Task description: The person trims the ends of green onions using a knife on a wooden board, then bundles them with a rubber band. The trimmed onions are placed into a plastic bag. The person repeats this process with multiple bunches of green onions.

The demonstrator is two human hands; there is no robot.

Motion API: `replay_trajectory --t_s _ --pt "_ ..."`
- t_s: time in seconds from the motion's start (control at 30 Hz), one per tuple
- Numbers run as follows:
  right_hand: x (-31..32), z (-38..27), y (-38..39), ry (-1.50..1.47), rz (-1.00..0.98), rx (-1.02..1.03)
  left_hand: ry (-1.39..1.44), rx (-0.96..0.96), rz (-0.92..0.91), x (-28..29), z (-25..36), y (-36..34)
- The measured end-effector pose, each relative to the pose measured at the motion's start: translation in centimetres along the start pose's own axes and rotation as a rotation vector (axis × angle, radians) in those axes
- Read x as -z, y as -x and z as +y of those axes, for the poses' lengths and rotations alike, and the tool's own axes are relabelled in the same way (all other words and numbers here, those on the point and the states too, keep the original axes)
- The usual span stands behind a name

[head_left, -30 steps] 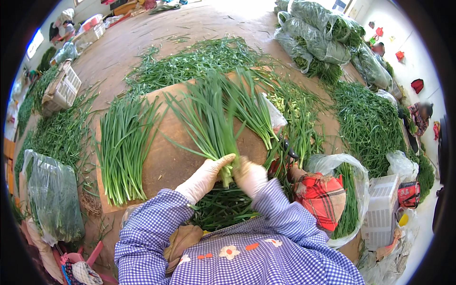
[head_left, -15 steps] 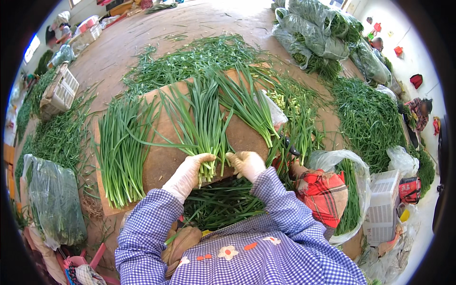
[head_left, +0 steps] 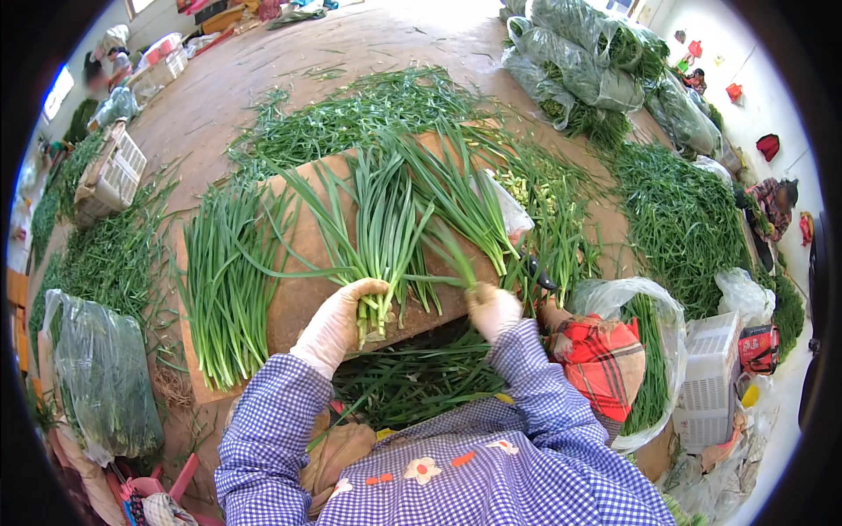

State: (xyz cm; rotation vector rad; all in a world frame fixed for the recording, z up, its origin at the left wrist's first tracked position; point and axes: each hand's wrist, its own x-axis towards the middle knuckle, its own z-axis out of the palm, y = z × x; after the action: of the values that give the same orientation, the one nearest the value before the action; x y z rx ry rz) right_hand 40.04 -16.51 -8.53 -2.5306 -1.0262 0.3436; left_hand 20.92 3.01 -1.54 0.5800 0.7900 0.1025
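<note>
My left hand (head_left: pixel 338 323), in a pale glove, is closed around the cut ends of a bunch of garlic chives (head_left: pixel 383 215). The bunch lies over the near edge of a brown board (head_left: pixel 294 314), its leaves fanning away from me. To its right, my gloved right hand (head_left: pixel 493 310) is closed on a few loose chive blades (head_left: pixel 454 261), which are smeared by motion. A neat pile of chives (head_left: pixel 230 280) covers the board's left side. Another bunch (head_left: pixel 465 197) lies at the right, near a black curved handle (head_left: pixel 538 273). Dark loose leaves (head_left: pixel 408 373) fill the space below my hands.
A red plaid sleeve (head_left: pixel 601 355), another person's, is close on my right, beside an open plastic bag of chives (head_left: pixel 645 368). Loose greens (head_left: pixel 351 118) cover the floor beyond the board. A filled bag (head_left: pixel 105 377) stands left, a white crate (head_left: pixel 706 377) right.
My right hand has moved right, away from the bunch, drawing a few blades with it. My left hand has shifted slightly left and keeps hold of the bunch.
</note>
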Motion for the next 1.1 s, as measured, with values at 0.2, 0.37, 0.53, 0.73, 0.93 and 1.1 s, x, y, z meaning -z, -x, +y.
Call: replay_trajectory --t_s 0.2,0.37,0.53,0.73,0.93,1.1 --pt "4.1 2.2 -0.5 -1.307 -0.062 -0.479 0.133 -0.348 -0.139 0.9 1.3 0.3" --pt "2.6 0.1 1.1 -1.424 -0.213 -0.348 0.139 -0.301 -0.074 0.4 -0.2 -0.5" --pt "1.1 -2.0 2.6 -1.573 -0.366 -0.257 0.089 -0.056 -0.025 -1.1 -3.5 -1.2" --pt "0.8 -3.0 3.3 -1.605 -0.432 -0.176 0.113 0.042 -0.147 -1.9 -4.2 -2.8" --pt "0.5 -3.8 3.5 -0.542 -0.275 0.239 0.029 0.096 -0.233 -2.1 -4.6 -4.0" --pt "1.9 -4.0 3.9 -0.325 -0.269 0.606 0.022 0.084 -0.191 -2.1 -4.3 -4.3"
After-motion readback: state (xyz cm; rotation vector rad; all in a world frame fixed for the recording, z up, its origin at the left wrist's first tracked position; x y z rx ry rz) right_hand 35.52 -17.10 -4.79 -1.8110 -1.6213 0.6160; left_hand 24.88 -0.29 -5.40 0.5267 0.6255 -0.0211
